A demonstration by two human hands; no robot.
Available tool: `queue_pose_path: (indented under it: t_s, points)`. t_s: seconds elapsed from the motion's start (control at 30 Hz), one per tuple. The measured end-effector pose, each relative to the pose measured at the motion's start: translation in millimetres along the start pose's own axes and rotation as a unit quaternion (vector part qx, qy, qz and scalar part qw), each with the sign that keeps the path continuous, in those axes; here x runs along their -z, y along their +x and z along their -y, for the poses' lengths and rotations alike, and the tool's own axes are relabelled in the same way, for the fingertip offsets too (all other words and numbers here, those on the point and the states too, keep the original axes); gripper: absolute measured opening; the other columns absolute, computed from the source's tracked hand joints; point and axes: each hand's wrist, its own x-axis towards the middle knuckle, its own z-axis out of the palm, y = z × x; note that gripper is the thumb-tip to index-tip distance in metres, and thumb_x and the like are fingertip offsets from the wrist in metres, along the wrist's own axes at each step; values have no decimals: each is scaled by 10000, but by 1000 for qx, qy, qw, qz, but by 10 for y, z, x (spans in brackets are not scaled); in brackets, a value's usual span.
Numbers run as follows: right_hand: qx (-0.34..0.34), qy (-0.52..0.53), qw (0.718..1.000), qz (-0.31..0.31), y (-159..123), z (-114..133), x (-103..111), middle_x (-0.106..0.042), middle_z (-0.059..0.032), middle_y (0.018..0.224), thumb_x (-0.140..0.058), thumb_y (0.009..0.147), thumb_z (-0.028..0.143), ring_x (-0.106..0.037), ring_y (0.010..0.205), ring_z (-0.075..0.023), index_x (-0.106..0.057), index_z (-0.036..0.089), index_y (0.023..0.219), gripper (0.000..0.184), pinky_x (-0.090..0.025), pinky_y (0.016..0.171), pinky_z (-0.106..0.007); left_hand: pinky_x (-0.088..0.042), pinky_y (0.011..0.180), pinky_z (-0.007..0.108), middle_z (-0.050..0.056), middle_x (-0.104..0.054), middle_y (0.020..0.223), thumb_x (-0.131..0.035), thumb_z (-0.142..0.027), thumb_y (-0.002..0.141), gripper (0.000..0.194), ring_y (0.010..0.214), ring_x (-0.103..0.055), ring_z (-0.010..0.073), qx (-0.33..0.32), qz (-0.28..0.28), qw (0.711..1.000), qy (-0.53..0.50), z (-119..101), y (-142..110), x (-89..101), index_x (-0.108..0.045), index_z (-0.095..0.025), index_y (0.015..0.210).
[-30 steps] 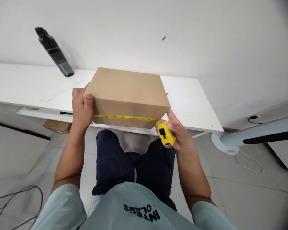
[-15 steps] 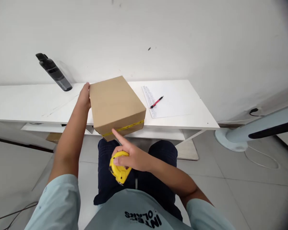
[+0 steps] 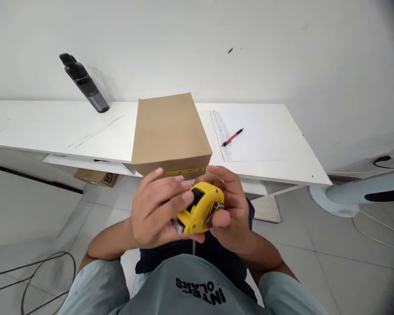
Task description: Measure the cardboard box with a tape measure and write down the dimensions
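Note:
Both my hands are around a yellow tape measure (image 3: 201, 208) in front of my lap. My right hand (image 3: 233, 210) grips its right side, thumb by the metal belt clip. My left hand (image 3: 159, 210) is against the other side, with fingers on the black part and near the metal hook end. No blade shows drawn out. Just beyond my hands, a closed brown cardboard box (image 3: 170, 129) sits at the front edge of the white shelf (image 3: 68, 127), with yellow tape along its front side. My fingertips overlap the box's lower front in the view.
Right of the box lies paper (image 3: 259, 135) with handwriting and a red-black pen (image 3: 232, 137) on it. A black bottle (image 3: 85, 83) stands at the back left. Another carton (image 3: 96, 176) is under the shelf. A pale blue column-shaped appliance (image 3: 348, 192) stands on the right floor.
My left hand has let go of the box and come to the tape measure. My right hand has raised the tape measure, its pointing finger now folded around it. The box rests back on the shelf.

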Motion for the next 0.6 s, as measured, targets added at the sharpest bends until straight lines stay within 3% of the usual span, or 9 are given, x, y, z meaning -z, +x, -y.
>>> queue_pose_path:
  t_s: [0.1, 0.17, 0.3, 0.4, 0.5, 0.6]
  points:
    - [20, -31, 999, 3, 15, -48, 17, -678, -15, 931, -872, 695, 649, -658, 735, -184, -640, 362, 1103, 549, -579, 616, -313, -623, 991, 388, 31, -805, 1055, -667, -478, 954, 499, 1061, -765, 212, -189, 1, 982, -7, 144, 153, 119, -570, -298, 1409]
    - [17, -43, 999, 14, 20, -70, 59, -688, -9, 914, -897, 695, 601, -663, 721, -174, -636, 341, 1075, 529, -583, 615, -303, -621, 977, 374, 3, -816, 1016, -671, -372, 964, 381, 1048, -773, 201, -214, 0, 976, 26, 215, 190, 205, -627, -308, 1337]
    - [80, -90, 993, -23, 74, -41, 200, -700, -28, 1022, -888, 743, 552, -714, 829, -205, -550, 352, 1178, 586, -620, 688, -340, -611, 986, 430, -46, -811, 970, -644, -313, 967, 309, 863, -783, 181, -189, -49, 978, 69, 394, 119, 401, -657, -393, 1265]
    - [176, -162, 968, -73, 289, 6, 415, -664, -29, 1049, -857, 806, 480, -704, 890, -220, -516, 375, 1238, 560, -621, 771, -385, -613, 927, 474, -23, -799, 1000, -629, -256, 932, 412, 844, -757, 211, -132, -155, 972, 115, 665, 97, 516, -624, -408, 1316]
    - [254, -216, 933, -135, 658, 2, 672, -634, -36, 1083, -811, 855, 442, -695, 981, -232, -534, 359, 1226, 470, -609, 848, -415, -597, 842, 455, -1, -789, 964, -671, -179, 825, 463, 832, -722, 241, -123, -255, 936, 211, 976, 117, 509, -665, -365, 1248]
    - [280, -250, 917, -134, 993, -49, 845, -650, -48, 1120, -780, 875, 451, -693, 1064, -249, -579, 315, 1179, 389, -596, 923, -457, -565, 787, 421, 9, -795, 957, -683, -188, 784, 341, 788, -711, 237, -96, -216, 934, 266, 1234, 121, 403, -732, -333, 1089]
